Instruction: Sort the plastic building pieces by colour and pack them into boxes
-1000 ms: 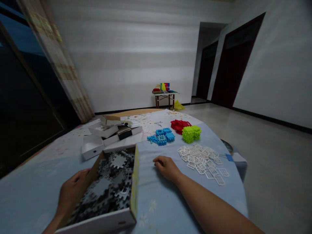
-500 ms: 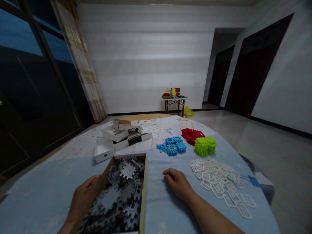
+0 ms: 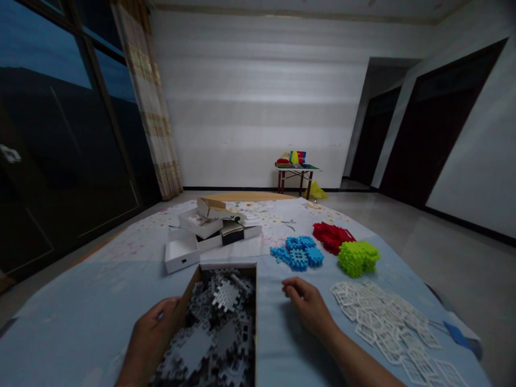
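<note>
My left hand (image 3: 151, 333) grips the left side of an open cardboard box (image 3: 256, 322), its fingertips partly hidden against the wall. Grey interlocking plastic blocks (image 3: 197, 346) fill the box in a jumbled heap. To the right of the box, my right hand (image 3: 308, 303) hovers or rests just over the blue cloth, fingers loosely curled in and no object showing in them. Beyond it lies a cluster of blue interlocking blocks (image 3: 298, 255). White lattice-like plastic pieces (image 3: 387, 322) are spread in a pile to the right of that hand.
Red pieces (image 3: 332, 236) and a lime-green stack (image 3: 358, 258) sit at the right of the cloth-covered table (image 3: 133, 285). Several white boxes (image 3: 181, 251) are heaped behind the cardboard box. Against the far wall stands a small table (image 3: 300, 169) with colourful items.
The view has tilted up and shifted, so the table things appear lower and further right. My left hand keeps its hold on the box; my right hand stays beside it, fingers still curled.
</note>
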Available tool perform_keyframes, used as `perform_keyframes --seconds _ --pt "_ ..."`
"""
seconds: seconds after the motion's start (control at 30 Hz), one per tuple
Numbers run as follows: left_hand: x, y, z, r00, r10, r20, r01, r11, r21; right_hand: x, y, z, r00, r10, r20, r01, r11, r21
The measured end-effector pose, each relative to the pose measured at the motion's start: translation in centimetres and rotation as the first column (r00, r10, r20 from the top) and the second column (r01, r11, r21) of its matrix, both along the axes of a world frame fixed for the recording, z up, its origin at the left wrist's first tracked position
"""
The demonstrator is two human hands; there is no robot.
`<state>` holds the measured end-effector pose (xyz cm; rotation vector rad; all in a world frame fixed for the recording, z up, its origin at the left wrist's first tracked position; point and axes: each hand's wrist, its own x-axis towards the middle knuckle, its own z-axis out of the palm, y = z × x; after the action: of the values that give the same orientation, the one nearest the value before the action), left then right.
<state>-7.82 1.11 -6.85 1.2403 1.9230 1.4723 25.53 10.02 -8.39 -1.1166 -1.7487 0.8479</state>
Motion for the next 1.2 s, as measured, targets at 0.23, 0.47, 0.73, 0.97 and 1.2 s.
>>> perform_keyframes --seconds 0.23,0.47,0.73,0.97,1.2 --pt "-0.2 0.1 -0.4 0.997 0.004 -0.074 -0.004 1.000 0.010 -9.3 9.4 6.8 0.978 0.038 0.207 -0.109 0.932 0.346" --pt "-0.2 0.0 -1.4 0.995 -0.058 -0.086 0.056 0.998 -0.027 -19.3 15.6 11.0 0.774 -0.126 0.621 -0.133 0.926 0.353" --pt "-0.1 -0.1 -1.5 0.988 -0.050 -0.146 0.050 0.999 -0.006 -21.2 15.1 10.5 0.654 -0.092 0.750 -0.295 0.883 0.366" --pt "0.0 -0.2 -0.9 0.984 -0.079 -0.158 0.081 0.997 0.007 -14.0 10.5 12.9 0.817 -0.068 0.573 -0.340 0.746 0.573" --pt "-0.8 0.6 -0.6 0.977 -0.177 -0.118 0.175 0.984 -0.028 -6.0 3.8 13.6 0.987 -0.006 0.160 -0.111 0.696 0.709"
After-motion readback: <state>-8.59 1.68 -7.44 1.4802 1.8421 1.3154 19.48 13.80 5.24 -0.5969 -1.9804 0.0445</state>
